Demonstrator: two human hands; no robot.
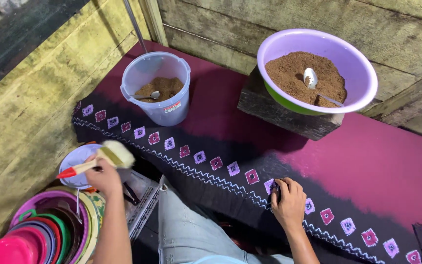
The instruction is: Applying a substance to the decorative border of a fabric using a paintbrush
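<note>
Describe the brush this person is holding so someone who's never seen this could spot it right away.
Start at the long maroon and black patterned cloth on the floor, then look past its left end, beside the stack of coloured plastic bowls. There the left hand holds up a wide flat brush with pale bristles; its red-tipped wooden handle sets it apart.

Bare forearms, no sleeves; pale grey trousers (186,230) over the knee.
</note>
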